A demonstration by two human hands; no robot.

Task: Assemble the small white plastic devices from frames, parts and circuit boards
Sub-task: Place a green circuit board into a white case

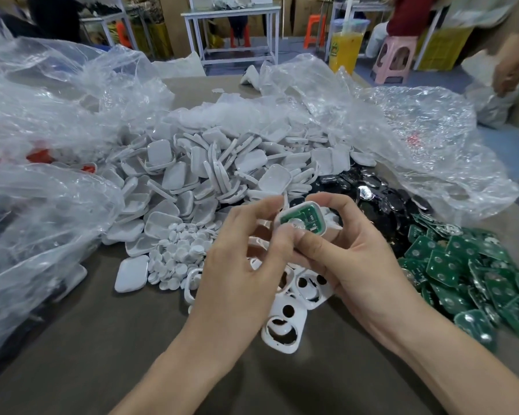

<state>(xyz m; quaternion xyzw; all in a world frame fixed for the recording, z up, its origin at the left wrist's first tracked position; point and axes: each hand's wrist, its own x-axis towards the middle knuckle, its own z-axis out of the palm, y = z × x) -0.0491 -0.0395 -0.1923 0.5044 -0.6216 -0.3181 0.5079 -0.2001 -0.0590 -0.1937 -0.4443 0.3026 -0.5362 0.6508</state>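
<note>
Above the table, both hands hold a small white device frame [303, 218] with a green circuit board seated inside it. My left hand [246, 259] pinches its near-left edge with thumb and fingers. My right hand [351, 250] grips it from the right, thumb pressing on the near edge. Beneath my hands lie white frames with round holes [285, 324]. Left of them sits a heap of small white round buttons [177, 253]. A big pile of white covers [210, 172] fills the middle. Green circuit boards [474, 280] are heaped at the right.
Crumpled clear plastic bags [48, 139] rise at the left and far right. Black round parts [387, 202] lie behind my right hand. Another person's hand [510, 67] reaches into a bag at the far right. A yellow drink cup [346, 46] stands at the back.
</note>
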